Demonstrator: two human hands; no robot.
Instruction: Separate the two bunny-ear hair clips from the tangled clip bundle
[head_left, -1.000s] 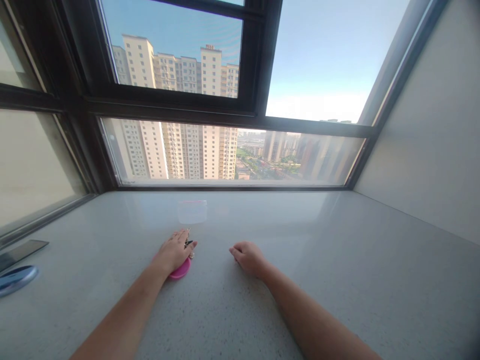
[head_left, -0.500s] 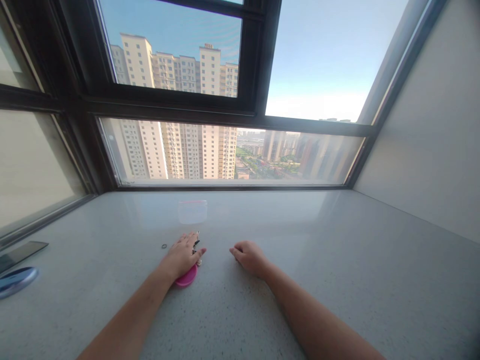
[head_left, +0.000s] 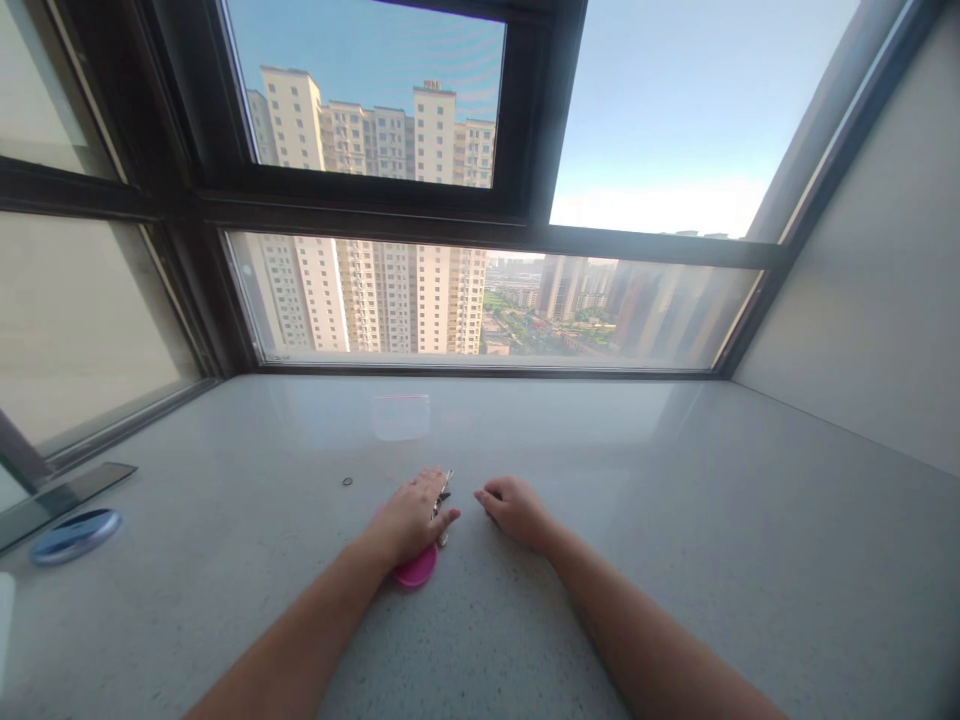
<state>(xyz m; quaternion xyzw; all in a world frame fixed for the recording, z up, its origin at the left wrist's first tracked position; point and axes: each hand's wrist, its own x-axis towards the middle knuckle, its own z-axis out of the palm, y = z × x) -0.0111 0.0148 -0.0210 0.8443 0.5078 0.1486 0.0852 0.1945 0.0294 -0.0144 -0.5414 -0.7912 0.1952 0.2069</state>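
My left hand (head_left: 414,515) lies palm down over a pink round object (head_left: 417,568), its fingers stretched out and its thumb spread to the right. Small metal pieces (head_left: 444,497), too hidden to name, poke out between thumb and fingers. The palm covers most of this bundle. A short way to the right, my right hand (head_left: 514,508) rests on the pale speckled counter (head_left: 480,620) with its fingers curled together. Whatever those fingers pinch, if anything, cannot be made out. A small dark ring (head_left: 347,481) lies left of my left hand.
A clear zip bag (head_left: 402,418) lies flat beyond my hands, near the window. At the left are a dark flat glassy panel (head_left: 75,498) and a shiny blue oval object (head_left: 76,537). A dark-framed window (head_left: 480,372) closes the far side, a white wall (head_left: 870,300) the right.
My left hand has slid right, closer to my right hand, and the pink object and metal pieces have moved with it. My right hand stays in place. The view has turned slightly left.
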